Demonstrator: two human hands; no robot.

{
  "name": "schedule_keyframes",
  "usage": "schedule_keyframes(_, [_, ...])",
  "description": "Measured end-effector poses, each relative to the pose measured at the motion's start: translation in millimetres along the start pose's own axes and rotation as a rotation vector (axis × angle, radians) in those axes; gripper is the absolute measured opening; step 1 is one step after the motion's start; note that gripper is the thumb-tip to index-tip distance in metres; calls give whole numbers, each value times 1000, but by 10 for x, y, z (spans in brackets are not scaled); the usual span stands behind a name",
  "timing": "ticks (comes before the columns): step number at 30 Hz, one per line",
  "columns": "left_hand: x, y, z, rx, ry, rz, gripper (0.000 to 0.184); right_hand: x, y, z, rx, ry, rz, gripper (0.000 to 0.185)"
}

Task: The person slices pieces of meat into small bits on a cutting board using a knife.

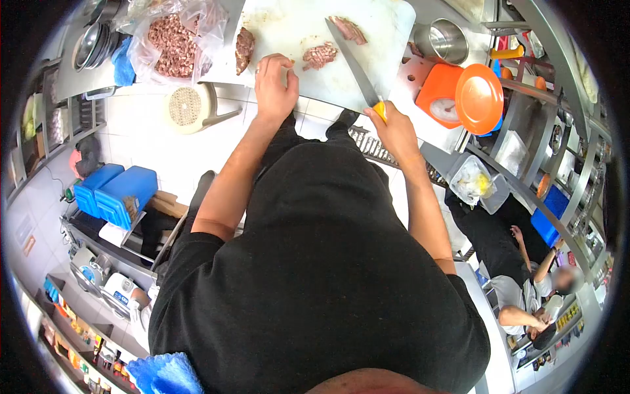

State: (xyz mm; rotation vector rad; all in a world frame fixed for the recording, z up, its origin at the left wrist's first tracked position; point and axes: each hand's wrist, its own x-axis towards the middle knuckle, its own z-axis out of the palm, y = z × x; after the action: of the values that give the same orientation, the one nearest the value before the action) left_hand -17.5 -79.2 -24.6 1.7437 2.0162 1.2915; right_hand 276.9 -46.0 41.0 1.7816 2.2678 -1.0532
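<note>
My right hand (396, 134) is wrapped round the yellow handle of a long knife (355, 70), whose blade lies over the white cutting board (282, 26). At the board's near edge rests my left hand (275, 85), its fingers curled; whether it holds anything is hidden. A dark piece of meat (245, 50) lies just beyond it at the left. Chopped meat (319, 56) forms a small pile left of the blade, and a sliced strip of meat (349, 30) is near the knife's tip. Left of the board, a clear plastic bag (140, 49) holds diced meat (172, 47).
An orange scale (436, 98) with an orange plate (479, 98) and a steel pot (446, 41) stand at the right. Stacked black bowls (92, 47) and a blue cloth (123, 64) are left. A beige stool (190, 109) is below. People stand at lower right.
</note>
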Motion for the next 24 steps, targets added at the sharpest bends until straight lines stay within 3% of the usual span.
schedule_keyframes(8, [-32,23,-4,-117,113,-133,41,-191,200,85,174,-28,26,54])
schedule_keyframes(17, [-127,26,-2,215,-86,-44,39,-225,378,-3,109,-15,24,56])
schedule_keyframes(18, [-116,53,39,322,-113,-19,52,-223,430,-1,80,-9,9,57])
schedule_keyframes(21, [66,263,109,436,-222,28,65,-227,411,-59,30,-38,18,58])
schedule_keyframes(24, [212,86,263,404,-209,70,50,-228,383,-63,49,-15,-16,58])
